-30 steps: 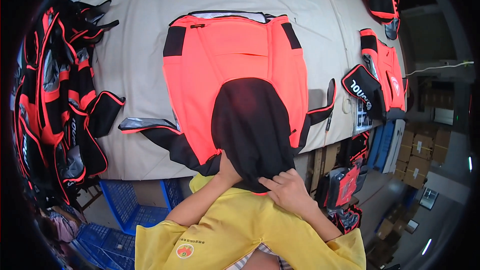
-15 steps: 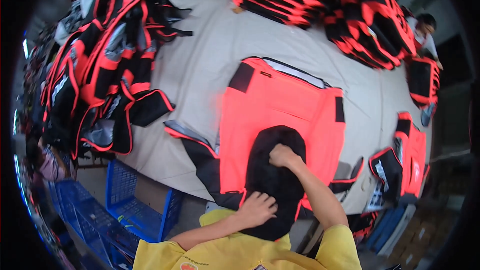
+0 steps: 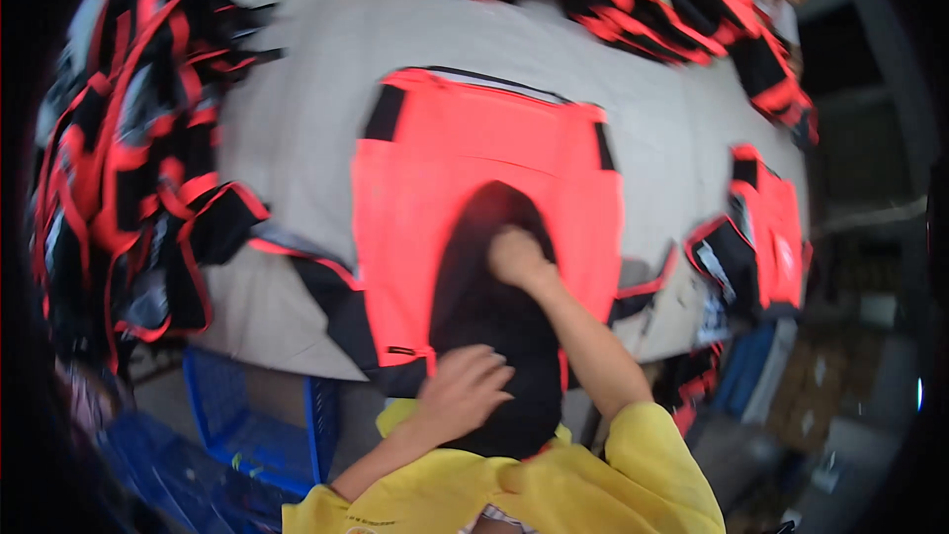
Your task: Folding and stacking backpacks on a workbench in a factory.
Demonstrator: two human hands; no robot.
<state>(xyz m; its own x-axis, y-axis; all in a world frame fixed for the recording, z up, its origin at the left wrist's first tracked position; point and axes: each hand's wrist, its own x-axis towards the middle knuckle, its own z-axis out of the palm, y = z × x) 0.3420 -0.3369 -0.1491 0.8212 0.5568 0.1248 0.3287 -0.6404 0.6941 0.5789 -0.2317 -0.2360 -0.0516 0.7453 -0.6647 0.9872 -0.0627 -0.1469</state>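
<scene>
Left hand (image 3: 463, 391), fingers loosely spread, and blurred right hand (image 3: 519, 259), curled, pinch unclear, over rounded black fabric panel (image 3: 474, 311) of coral-and-black fabric piece (image 3: 474, 138).

A light (image 3: 919, 394) shines right of the pale table (image 3: 306, 129).

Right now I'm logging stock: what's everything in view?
Bag: one, coral and black, table's near middle
Table: one, pale, beneath bag
Piles: at least three, coral and black, table's left and far side
Second bag: one, coral and black, table's right
Crates: at least two, blue, lower left
Cartons: several, brown, blurred, lower right
Co-worker: one, white top, upper right
Shirt: one, yellow, lower edge
Left hand: one, bare, bag's near end
Right hand: one, bare, bag's black panel
</scene>
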